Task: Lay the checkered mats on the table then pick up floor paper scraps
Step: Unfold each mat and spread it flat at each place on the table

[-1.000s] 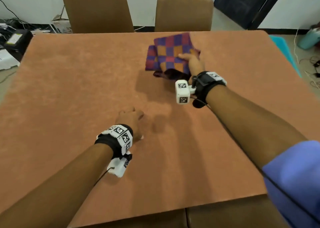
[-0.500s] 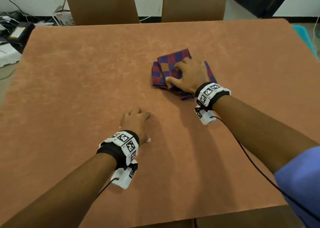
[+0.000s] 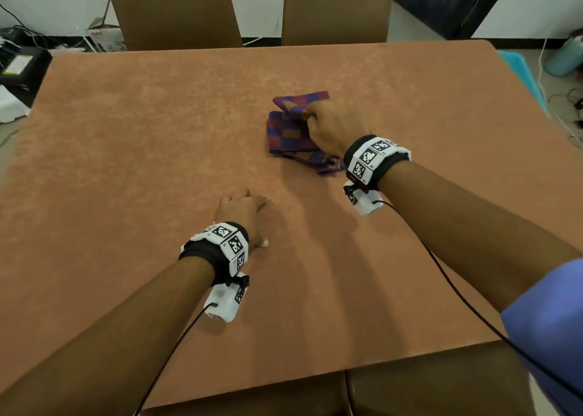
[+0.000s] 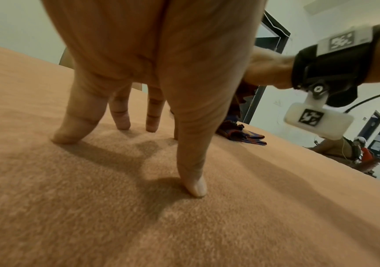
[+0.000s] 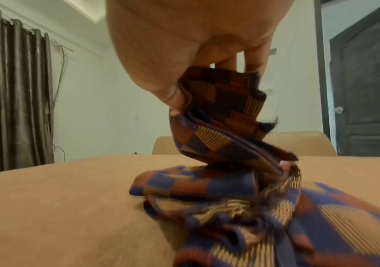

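My right hand (image 3: 334, 128) pinches a raised fold of the checkered mats (image 3: 293, 131), bunched right of centre on the table (image 3: 126, 137). They look soft, light, floppy; I'd grip corners. My left hand (image 3: 243, 216) rests on straight fingertips, holding nothing.

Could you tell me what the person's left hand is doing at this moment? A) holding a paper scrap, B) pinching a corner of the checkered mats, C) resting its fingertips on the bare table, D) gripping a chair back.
C: the left hand stands with its fingertips on the bare table, holding nothing, while the right hand pinches the checkered mats.
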A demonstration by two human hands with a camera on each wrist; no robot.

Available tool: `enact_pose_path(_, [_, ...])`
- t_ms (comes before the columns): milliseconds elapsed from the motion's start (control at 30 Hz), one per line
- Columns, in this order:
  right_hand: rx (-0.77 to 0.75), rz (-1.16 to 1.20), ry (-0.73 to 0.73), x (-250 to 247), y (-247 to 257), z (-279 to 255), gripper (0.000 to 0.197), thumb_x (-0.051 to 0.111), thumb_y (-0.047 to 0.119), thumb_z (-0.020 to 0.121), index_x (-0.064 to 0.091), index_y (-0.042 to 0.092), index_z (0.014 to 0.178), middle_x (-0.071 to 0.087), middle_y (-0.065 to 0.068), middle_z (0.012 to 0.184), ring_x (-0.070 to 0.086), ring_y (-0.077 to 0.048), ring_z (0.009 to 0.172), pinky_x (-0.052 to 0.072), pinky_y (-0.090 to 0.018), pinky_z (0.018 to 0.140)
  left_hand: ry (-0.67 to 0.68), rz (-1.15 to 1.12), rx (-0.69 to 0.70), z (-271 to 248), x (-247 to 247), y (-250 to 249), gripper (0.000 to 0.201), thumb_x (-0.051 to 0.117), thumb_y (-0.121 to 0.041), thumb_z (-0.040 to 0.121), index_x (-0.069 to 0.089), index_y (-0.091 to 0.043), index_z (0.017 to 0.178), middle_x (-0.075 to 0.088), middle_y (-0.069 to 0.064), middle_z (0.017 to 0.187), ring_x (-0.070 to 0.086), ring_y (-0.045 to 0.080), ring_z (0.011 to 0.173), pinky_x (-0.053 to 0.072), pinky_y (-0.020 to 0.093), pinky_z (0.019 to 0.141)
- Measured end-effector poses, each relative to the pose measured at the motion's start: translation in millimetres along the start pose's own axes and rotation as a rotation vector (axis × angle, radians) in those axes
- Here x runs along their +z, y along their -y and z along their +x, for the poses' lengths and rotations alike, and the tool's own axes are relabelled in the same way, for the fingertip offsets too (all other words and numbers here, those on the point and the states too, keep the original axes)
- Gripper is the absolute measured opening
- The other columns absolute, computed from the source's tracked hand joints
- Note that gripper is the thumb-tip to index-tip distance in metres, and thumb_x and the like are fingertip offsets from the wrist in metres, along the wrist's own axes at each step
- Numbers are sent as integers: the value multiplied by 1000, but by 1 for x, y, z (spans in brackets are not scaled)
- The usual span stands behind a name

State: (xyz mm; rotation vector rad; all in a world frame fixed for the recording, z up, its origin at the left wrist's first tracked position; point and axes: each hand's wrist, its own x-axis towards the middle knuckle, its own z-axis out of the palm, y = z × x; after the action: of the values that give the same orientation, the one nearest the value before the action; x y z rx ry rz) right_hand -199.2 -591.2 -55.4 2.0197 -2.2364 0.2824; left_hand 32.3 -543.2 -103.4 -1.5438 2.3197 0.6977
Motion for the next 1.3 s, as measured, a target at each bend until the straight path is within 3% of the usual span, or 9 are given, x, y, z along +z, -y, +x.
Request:
enact_pose_path(233, [-231,-4,36,-62,56,-56,34,35,30,91,65,22,105,67,-5,82,58,-32,66,47,-35,55,-30,-382,117,-61,17,41,76,74,-37,77,38,-24,142,45,3,145,47,23,129,41,40,106])
enact_pose_path(333, [-329,115,194,-58,101,-95,26,46,37,93,67,21,96,68,-7,84,62,-33,73,45,-35,55,-171,-617,67,-105,20,69,76,76,-37,77,36,-28,141,49,-2,134,49,16,122,43,37,101])
enact_pose_path(533, [-370,437,549,-29,180,-148,27,72,29,81,73,22,107,74,0,97,66,-22,89,50,-34,75,-97,-1058,47,-150,46,81,74,79,-27,76,38,-29,137,56,-6,123,61,13,109,50,25,88])
enact_pose_path(700, [-283,564,513,-41,185,-155,33,70,15,81,72,21,114,75,1,103,68,-14,94,54,-33,84,-369,-1025,-51,-158,51,68,39,64,-14,88,48,-17,123,62,-1,108,62,14,95,52,28,83])
enact_pose_path(800, [-216,629,469,-58,175,-154,30,66,12,81,75,20,109,76,2,101,68,-9,91,55,-29,85,-415,-961,-53,-159,43,59,35,62,-13,88,50,-14,120,62,0,106,58,13,91,44,8,70])
enact_pose_path(933, [-221,664,368,-89,158,-155,29,62,10,78,77,16,101,75,3,89,64,-5,73,50,-19,68,-536,-736,-7,-163,25,47,26,56,-19,86,60,-21,112,69,2,101,64,24,90,48,31,75])
enact_pose_path(1067, [-197,624,350,-94,152,-154,27,64,18,77,74,20,103,71,4,83,63,-15,72,51,-28,66,-653,-657,9,-162,7,52,14,56,-21,89,66,-14,96,68,5,82,62,27,76,40,29,64])
enact_pose_path(1200, [-216,623,423,-98,149,-169,46,72,39,82,62,20,123,68,3,112,61,-15,99,49,-32,85,-654,-692,29,-171,-8,46,18,60,-27,90,70,-12,89,65,2,72,59,21,69,45,30,65])
enact_pose_path(1300, [-254,717,439,-98,155,-186,41,73,34,82,62,22,120,67,7,101,61,-12,90,45,-26,74,-665,-750,5,-184,-16,40,20,62,-27,89,72,-9,91,67,4,74,61,19,71,44,27,67])
